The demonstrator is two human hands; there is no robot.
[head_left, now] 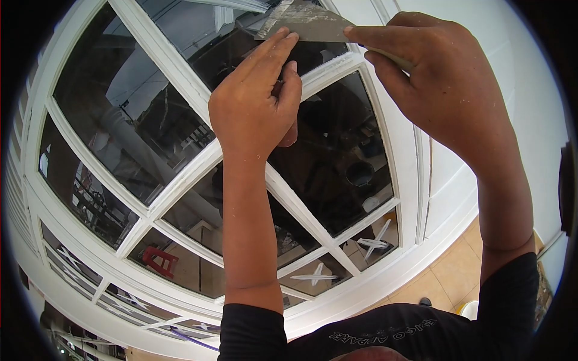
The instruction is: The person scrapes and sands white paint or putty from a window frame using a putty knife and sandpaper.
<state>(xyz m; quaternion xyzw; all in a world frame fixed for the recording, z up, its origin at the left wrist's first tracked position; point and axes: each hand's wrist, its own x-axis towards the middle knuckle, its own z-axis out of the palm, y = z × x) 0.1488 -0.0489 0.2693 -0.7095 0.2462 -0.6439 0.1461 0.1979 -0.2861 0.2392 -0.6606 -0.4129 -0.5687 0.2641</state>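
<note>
Fingers (385,36) of the right hand (448,78) are gripping a flat scraper (322,30) at the top centre of the frame, the thumb opposing from below, apparently so that the blade is being kept from turning. The left hand (247,114) is holding its fingers nearly straight and close together, the thumb standing slightly apart; the fingertips are resting against the lower edge of the blade, probably steadying or guiding it. Whether the left palm is enclosing anything, one cannot tell. Pale residue is coating part of the blade.

Beyond the hands, white glazing bars (307,225) are dividing the dark panes (337,180), likely holding each sheet at its edges. Toward the lower centre and right, white crosses (313,277) are marking panes, presumably as a warning of glass. At lower left, a red stool (159,262) is appearing in a pane. At lower right, floor tiles (448,274) are lying below the white joinery.
</note>
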